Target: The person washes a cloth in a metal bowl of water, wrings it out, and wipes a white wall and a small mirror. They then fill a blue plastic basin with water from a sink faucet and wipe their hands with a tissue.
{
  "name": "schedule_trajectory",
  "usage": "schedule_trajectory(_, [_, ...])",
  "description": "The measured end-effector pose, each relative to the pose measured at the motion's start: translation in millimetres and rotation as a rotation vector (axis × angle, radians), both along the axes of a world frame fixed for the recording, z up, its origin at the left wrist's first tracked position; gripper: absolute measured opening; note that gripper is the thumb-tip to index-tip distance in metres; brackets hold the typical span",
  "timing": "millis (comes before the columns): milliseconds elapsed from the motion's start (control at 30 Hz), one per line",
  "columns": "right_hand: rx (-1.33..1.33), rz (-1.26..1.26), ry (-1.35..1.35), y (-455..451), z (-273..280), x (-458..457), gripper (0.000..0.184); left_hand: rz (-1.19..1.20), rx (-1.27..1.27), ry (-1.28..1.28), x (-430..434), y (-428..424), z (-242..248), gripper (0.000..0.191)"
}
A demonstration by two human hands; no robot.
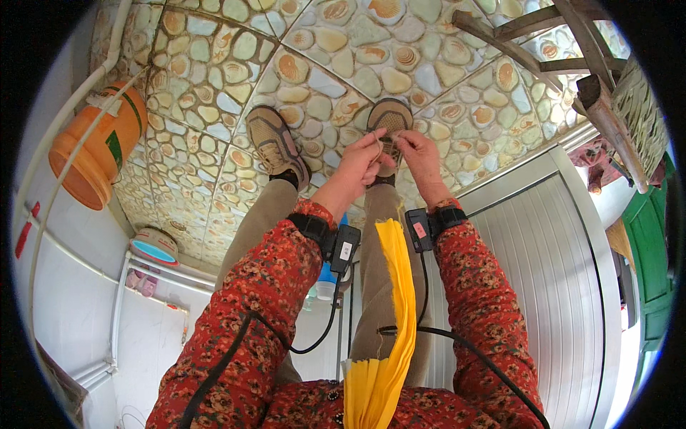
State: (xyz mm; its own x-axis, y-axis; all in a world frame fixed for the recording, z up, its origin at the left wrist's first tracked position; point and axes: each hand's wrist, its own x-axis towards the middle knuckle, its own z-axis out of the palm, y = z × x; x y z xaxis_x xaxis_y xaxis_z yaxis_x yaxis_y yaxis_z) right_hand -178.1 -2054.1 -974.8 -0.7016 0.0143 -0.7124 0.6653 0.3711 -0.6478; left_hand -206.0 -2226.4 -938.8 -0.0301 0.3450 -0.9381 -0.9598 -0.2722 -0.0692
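My left hand (356, 165) is in front of my brown mesh shoe (390, 113), pinching a thin tan strand (379, 143) between thumb and forefinger. Just to its right, the fingertips of my right hand (422, 161) are pressed together on what looks like a fine end of the same strand. Whether it is a shoelace or a loose string I cannot tell. A strip of yellow cloth (399, 284) with frayed edges hangs over my lap and right thigh. My other shoe (274, 142) stands on the pebble-patterned floor (316, 96).
An orange bucket (99, 145) lies tilted at the left beside white pipes (80, 128). A basin (155, 245) is at the lower left. To the right are a ribbed metal door panel (536, 279) and a wooden frame (514, 48). Black cables (321, 343) run from both wrist straps.
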Motion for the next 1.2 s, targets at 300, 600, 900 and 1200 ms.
schedule_trajectory(300, [-0.505, -0.050, -0.618, 22, 25, -1, 0.020, -1.255, -0.250, 1.016, 6, 6, 14, 0.043])
schedule_trajectory(600, [-0.528, -0.233, -0.889, 17, 49, -25, 0.026, -1.207, -0.243, 0.999, 5, 6, 18, 0.023])
schedule_trajectory(900, [-0.379, -0.118, -0.839, 13, 56, -34, 0.024, -1.341, -0.243, 0.973, -1, 7, 20, 0.015])
schedule_trajectory(1200, [-0.142, 0.021, -0.744, 7, 34, -24, 0.023, -1.190, -0.369, 0.758, 13, 13, 13, 0.015])
